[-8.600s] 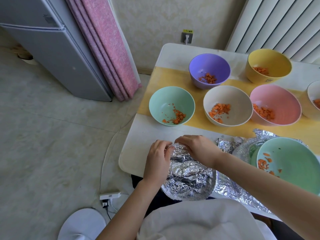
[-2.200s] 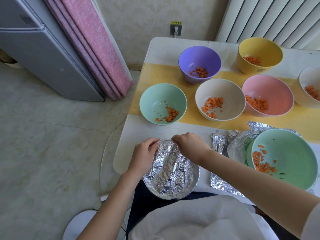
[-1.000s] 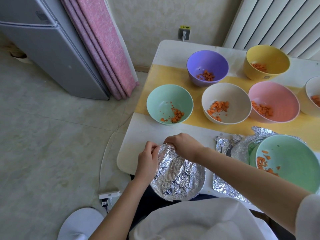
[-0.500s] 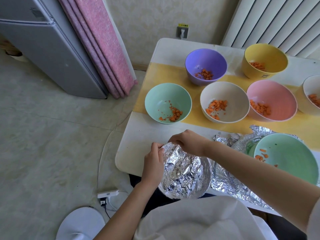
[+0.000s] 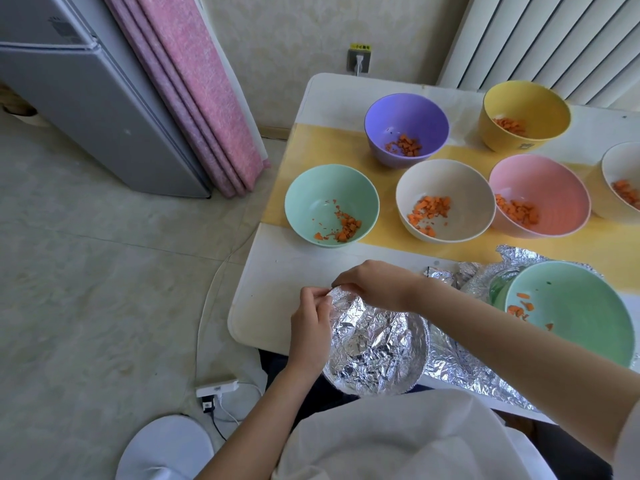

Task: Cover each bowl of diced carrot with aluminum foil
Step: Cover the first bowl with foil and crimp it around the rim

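Where the white table [image 5: 263,306] rounds its near left corner, the left hand [image 5: 311,327] pinches foil at the far rim of the foil-covered bowl [image 5: 377,351], which overhangs the near edge. Beside it the right hand [image 5: 377,282] pinches the same rim; white tabletop separates both from the small green bowl [image 5: 330,202], and rightward loose foil [image 5: 460,372] underlies the large green bowl [image 5: 581,317].

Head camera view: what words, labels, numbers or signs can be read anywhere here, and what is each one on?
"小心触电", as far as it can be made out: on the yellow sticker above the wall socket.
Label at the top of the fridge: too blurred to read.
Small mark on the yellow bowl: too small to read.
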Demonstrator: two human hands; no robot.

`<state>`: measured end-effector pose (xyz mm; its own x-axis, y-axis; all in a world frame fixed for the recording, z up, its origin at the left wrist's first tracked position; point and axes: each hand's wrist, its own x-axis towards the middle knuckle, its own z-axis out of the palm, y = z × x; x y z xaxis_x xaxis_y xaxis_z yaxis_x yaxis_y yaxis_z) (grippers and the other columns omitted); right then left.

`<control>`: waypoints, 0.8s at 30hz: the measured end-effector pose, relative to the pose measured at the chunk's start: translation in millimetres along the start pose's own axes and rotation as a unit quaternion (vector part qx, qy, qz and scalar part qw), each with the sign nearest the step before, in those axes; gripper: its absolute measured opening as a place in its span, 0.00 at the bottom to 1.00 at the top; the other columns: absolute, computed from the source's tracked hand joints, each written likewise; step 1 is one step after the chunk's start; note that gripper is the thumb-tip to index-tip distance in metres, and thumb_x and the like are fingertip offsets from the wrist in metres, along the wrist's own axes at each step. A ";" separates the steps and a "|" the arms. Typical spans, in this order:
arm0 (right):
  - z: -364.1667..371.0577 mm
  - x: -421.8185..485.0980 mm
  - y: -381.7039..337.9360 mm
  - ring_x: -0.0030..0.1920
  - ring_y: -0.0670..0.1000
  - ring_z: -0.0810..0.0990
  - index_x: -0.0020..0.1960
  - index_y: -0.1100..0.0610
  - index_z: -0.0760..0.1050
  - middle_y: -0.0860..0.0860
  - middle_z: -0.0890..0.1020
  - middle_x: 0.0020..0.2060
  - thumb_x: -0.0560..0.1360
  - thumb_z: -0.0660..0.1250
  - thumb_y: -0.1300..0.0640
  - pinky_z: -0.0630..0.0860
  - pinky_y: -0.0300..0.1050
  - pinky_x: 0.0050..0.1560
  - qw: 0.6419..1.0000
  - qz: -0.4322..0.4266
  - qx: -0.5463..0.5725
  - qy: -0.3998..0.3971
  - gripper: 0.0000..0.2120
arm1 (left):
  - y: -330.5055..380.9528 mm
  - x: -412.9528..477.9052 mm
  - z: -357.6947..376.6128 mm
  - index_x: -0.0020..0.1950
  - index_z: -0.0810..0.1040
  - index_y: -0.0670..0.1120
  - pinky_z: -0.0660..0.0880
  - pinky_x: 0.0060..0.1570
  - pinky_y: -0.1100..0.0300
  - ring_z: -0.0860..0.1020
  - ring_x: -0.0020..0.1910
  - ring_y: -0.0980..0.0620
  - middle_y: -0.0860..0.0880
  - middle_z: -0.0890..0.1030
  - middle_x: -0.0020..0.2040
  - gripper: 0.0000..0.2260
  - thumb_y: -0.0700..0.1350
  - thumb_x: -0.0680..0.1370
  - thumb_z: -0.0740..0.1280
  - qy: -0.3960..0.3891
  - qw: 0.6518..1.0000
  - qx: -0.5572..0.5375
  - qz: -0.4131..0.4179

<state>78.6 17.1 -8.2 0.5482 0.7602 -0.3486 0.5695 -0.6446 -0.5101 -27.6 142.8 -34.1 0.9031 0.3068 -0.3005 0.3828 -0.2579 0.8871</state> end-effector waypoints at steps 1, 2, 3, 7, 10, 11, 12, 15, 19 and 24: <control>2.2 1.0 0.2 0.52 0.55 0.79 0.63 0.54 0.76 0.54 0.83 0.53 0.78 0.58 0.64 0.71 0.44 0.50 1.000 -0.006 -0.006 0.009 0.16 | -0.1 -0.3 0.7 0.51 0.69 0.44 0.68 0.34 0.73 0.75 0.38 0.62 0.54 0.76 0.41 0.02 0.39 0.81 0.58 0.000 1.000 0.005 -0.002; 4.2 2.3 1.3 0.51 0.56 0.80 0.62 0.53 0.76 0.54 0.83 0.52 0.76 0.58 0.67 0.72 0.45 0.50 1.000 -0.004 -0.015 0.015 0.19 | -1.6 -0.5 1.7 0.50 0.68 0.44 0.68 0.34 0.71 0.75 0.38 0.59 0.53 0.76 0.41 0.01 0.39 0.81 0.58 -0.002 1.000 0.018 -0.001; 6.4 3.2 3.1 0.51 0.57 0.80 0.62 0.53 0.76 0.54 0.83 0.51 0.74 0.58 0.69 0.73 0.47 0.50 0.999 0.001 -0.025 0.019 0.21 | -3.5 -1.3 2.9 0.50 0.67 0.44 0.67 0.32 0.69 0.74 0.38 0.54 0.51 0.75 0.39 0.01 0.40 0.81 0.57 -0.004 0.999 0.038 0.002; 11.5 3.7 8.7 0.50 0.57 0.80 0.61 0.53 0.76 0.54 0.83 0.50 0.73 0.58 0.69 0.72 0.46 0.49 0.998 0.016 -0.042 0.036 0.21 | -10.3 -8.0 7.0 0.48 0.66 0.45 0.62 0.30 0.63 0.70 0.34 0.53 0.52 0.72 0.35 0.03 0.41 0.82 0.56 0.008 0.995 0.095 0.009; 11.9 4.1 9.1 0.51 0.56 0.79 0.60 0.53 0.76 0.53 0.82 0.50 0.77 0.57 0.63 0.73 0.47 0.49 0.998 0.029 -0.044 0.038 0.16 | -8.8 -6.7 9.3 0.46 0.67 0.45 0.60 0.29 0.62 0.68 0.31 0.53 0.52 0.71 0.32 0.05 0.40 0.81 0.56 0.029 0.994 0.104 0.016; 11.8 4.1 8.0 0.52 0.55 0.79 0.62 0.53 0.75 0.53 0.82 0.52 0.78 0.57 0.61 0.73 0.47 0.49 0.998 0.028 -0.045 0.033 0.15 | -8.0 -5.9 9.8 0.46 0.67 0.45 0.59 0.28 0.62 0.66 0.30 0.54 0.52 0.69 0.31 0.05 0.40 0.82 0.56 0.031 0.994 0.108 0.018; 11.7 3.8 6.3 0.54 0.55 0.78 0.63 0.53 0.74 0.52 0.81 0.54 0.80 0.56 0.59 0.72 0.47 0.50 0.999 0.020 -0.042 0.028 0.15 | -7.3 -4.8 10.8 0.46 0.68 0.44 0.60 0.27 0.63 0.66 0.29 0.55 0.53 0.68 0.31 0.05 0.40 0.82 0.56 0.029 0.993 0.111 0.019; 14.1 2.5 4.4 0.55 0.54 0.78 0.65 0.53 0.73 0.50 0.80 0.57 0.80 0.58 0.60 0.71 0.46 0.51 0.999 -0.010 -0.033 0.016 0.15 | -7.1 -3.8 13.7 0.49 0.70 0.42 0.56 0.29 0.60 0.65 0.29 0.55 0.53 0.67 0.31 0.05 0.40 0.82 0.56 0.021 0.992 0.124 0.024; 11.9 1.6 7.5 0.52 0.55 0.79 0.61 0.54 0.75 0.51 0.82 0.54 0.79 0.61 0.58 0.69 0.43 0.50 0.997 -0.017 -0.067 0.018 0.12 | -6.1 -4.2 14.7 0.51 0.72 0.39 0.55 0.31 0.60 0.66 0.30 0.56 0.52 0.69 0.32 0.07 0.41 0.82 0.56 0.025 0.991 0.129 0.027; -4.9 2.3 5.4 0.49 0.54 0.79 0.59 0.58 0.77 0.53 0.83 0.49 0.80 0.58 0.59 0.66 0.41 0.47 1.000 0.003 0.018 -0.010 0.12 | 0.1 -7.8 11.0 0.49 0.72 0.40 0.57 0.31 0.62 0.67 0.30 0.57 0.55 0.69 0.32 0.06 0.40 0.81 0.57 0.045 0.990 0.125 0.055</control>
<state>85.9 15.0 -7.9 0.5395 0.7576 -0.3675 0.5428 -0.6466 -0.5360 -32.5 130.3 -35.5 0.9252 0.3415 -0.1653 0.3299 -0.5092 0.7949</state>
